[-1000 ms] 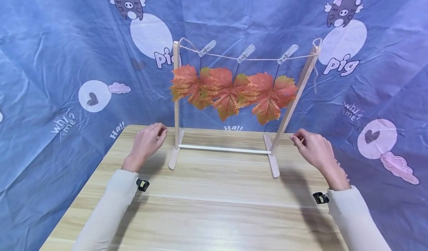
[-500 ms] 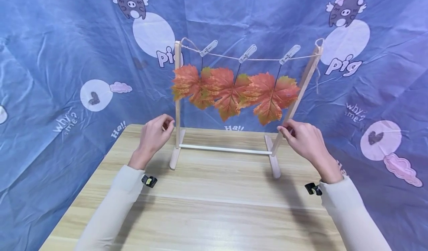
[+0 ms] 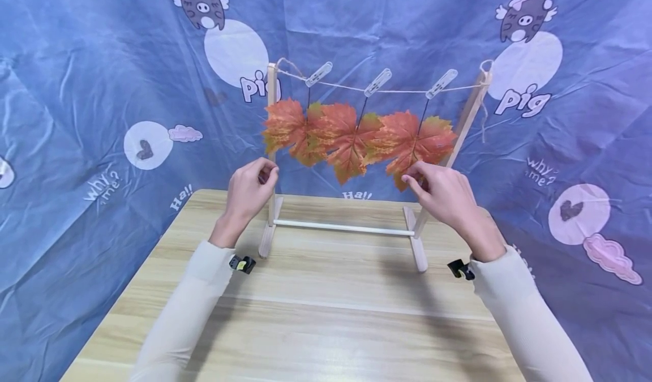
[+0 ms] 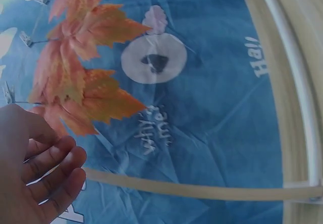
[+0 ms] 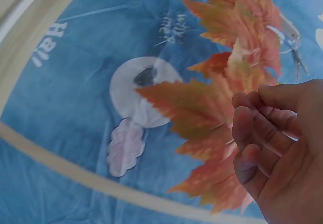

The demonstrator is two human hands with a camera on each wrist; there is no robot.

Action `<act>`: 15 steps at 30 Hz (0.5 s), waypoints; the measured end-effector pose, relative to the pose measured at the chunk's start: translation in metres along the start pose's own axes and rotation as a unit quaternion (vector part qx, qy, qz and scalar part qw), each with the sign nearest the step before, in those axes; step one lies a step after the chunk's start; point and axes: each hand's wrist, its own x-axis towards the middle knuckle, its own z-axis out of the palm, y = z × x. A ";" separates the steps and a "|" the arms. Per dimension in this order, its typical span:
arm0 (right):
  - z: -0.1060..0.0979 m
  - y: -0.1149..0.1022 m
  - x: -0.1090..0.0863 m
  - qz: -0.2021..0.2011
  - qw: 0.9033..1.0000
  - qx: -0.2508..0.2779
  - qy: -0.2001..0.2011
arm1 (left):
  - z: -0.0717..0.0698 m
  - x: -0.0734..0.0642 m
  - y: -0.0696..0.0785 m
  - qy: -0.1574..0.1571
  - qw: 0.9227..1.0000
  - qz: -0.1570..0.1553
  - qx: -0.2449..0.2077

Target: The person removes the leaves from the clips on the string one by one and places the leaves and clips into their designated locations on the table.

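Observation:
Three orange-red artificial maple leaves, the left leaf, middle leaf and right leaf, hang by dark stems from pale clothespins. The clothespins sit on a twine line strung between two wooden posts. My left hand is in front of the left post, below the left leaf, its fingers loosely curled around nothing. Before the right post, my right hand covers the lower edge of the right leaf in the head view. Its fingers are bent and hold nothing; contact with the leaf cannot be told.
A white rod joins the rack's two flat wooden feet on the wood-grain table. Behind it hangs a blue printed cloth. Loose twine dangles at the right post.
Both hands have moved inward and up, the left toward the left post and the right past the right post to the right leaf. The leaves and rack stay put.

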 end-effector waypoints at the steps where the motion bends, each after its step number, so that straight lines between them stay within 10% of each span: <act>1: 0.000 -0.002 0.003 -0.003 1.000 0.002 0.002 | 0.000 0.002 0.002 0.000 1.000 0.000 -0.003; 15: -0.001 -0.038 0.044 -0.067 0.995 0.064 0.026 | 0.002 0.028 0.028 0.023 0.999 -0.013 -0.028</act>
